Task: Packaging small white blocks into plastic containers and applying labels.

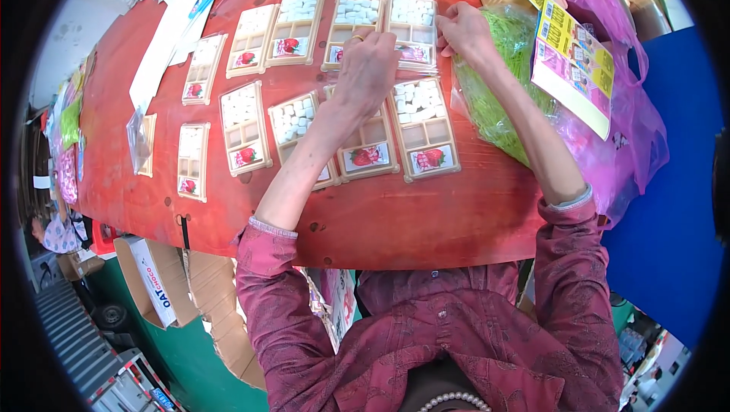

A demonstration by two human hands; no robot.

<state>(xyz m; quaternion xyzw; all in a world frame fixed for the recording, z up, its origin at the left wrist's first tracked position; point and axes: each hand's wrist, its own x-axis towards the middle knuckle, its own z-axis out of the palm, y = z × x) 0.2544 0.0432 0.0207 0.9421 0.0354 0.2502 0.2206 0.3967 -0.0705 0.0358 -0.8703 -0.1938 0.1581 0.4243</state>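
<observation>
1. The left hand is held palm down, just left of the far-right tray, with knuckles raised and fingers bent narrowly toward that tray's left edge; a ring is worn on one finger. Whether anything is gripped cannot be told, as the fingertips are partly hidden.
2. The right hand is placed at the right edge of the far-right tray, its wrist bent inward and its fingers curled, with the thumb and forefinger brought close together. Whether the rim is pinched or only touched cannot be told.
3. Both forearms are stretched forward from the body; the left one is slanted across the trays nearer than the far-right tray, and the right one is angled in from its right. Maroon sleeves are pushed up toward the elbows.
4. In the far-right tray, white cubes are packed at the far end, and a strawberry-printed packet is set at the near end.
5. To the left of the far-right tray and nearer than it, similar trays are laid out in two rough rows on the red bench.
6. Right of the far-right tray, a clear bag of green shreds is seen, with printed sheets and a purple bag farther right.
</observation>
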